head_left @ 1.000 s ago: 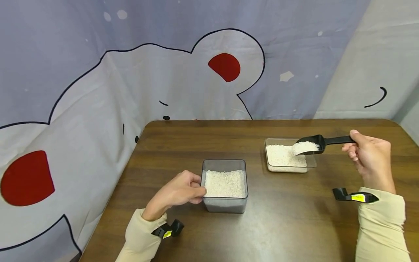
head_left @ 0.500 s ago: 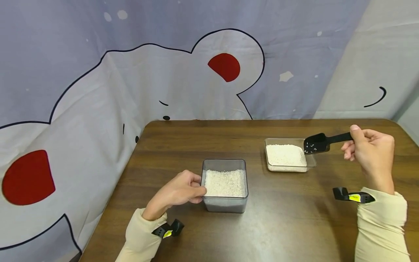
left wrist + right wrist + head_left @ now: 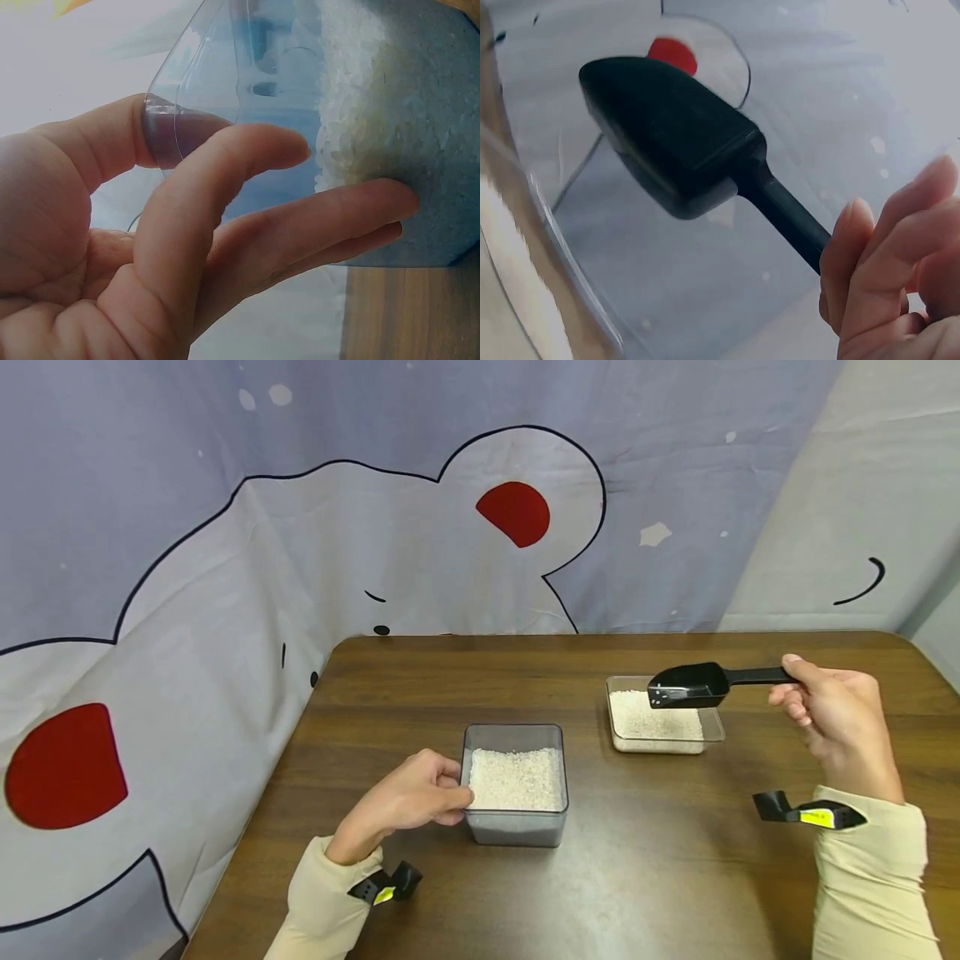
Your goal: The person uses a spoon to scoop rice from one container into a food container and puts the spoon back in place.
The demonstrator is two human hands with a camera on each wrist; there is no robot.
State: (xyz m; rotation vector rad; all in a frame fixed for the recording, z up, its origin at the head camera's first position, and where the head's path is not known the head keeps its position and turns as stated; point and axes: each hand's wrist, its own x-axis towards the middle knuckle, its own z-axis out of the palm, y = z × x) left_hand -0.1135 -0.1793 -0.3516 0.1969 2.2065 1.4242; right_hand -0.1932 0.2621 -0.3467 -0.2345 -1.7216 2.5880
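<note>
A black scoop [image 3: 688, 685] is held by the end of its handle in my right hand [image 3: 843, 718], thumb on top. Only a few white grains cling near its tip, and its bowl hangs over a shallow clear box [image 3: 660, 747] of white rice. In the right wrist view the underside of the scoop bowl [image 3: 664, 124] shows. My left hand [image 3: 411, 795] pinches the left wall of a square grey-tinted container [image 3: 517, 831], which also holds rice [image 3: 517, 781]. Up close in the left wrist view, the thumb and fingers of that hand lie on opposite sides of the wall.
Both boxes stand on a brown wooden table [image 3: 622, 877], the clear one farther back and to the right. A printed cloth [image 3: 420, 552] hangs behind the table and down its left side. Small black cameras are strapped to both wrists.
The scoop tipped its rice into the shallow clear box, and its bowl has since turned and moved left over that box. My left hand and the grey container stay put.
</note>
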